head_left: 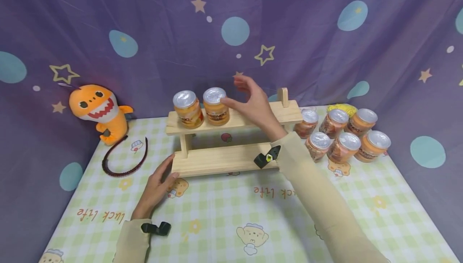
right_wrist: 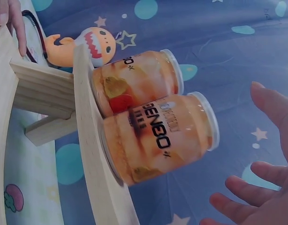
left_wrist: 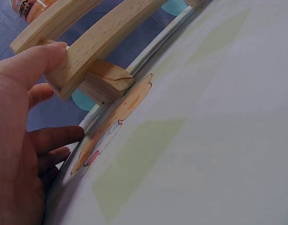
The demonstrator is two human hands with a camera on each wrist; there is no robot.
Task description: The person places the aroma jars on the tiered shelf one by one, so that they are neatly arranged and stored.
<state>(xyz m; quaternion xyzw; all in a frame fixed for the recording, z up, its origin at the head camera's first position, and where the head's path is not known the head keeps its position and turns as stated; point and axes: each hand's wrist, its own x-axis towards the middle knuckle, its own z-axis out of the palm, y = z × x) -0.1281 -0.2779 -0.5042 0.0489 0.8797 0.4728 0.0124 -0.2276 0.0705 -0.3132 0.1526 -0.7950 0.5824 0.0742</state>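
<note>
2 fruit jars (head_left: 201, 108) sit on the wooden rack (head_left: 253, 120); both hands released, left hand (head_left: 159, 184) touching it.

Purple backdrop cloth (head_left: 307, 34) on every side, printed with stars and pale blue dots. Below, a table under a green-and-white checked tablecloth (head_left: 224, 211) with cartoon figures and the words "luck life". Even, soft lighting, probably from overhead.

Person wears long beige sleeves, w/ small black clip-on cams at left wrist (head_left: 156, 228) & right wrist (head_left: 267, 157), hands bare.
</note>
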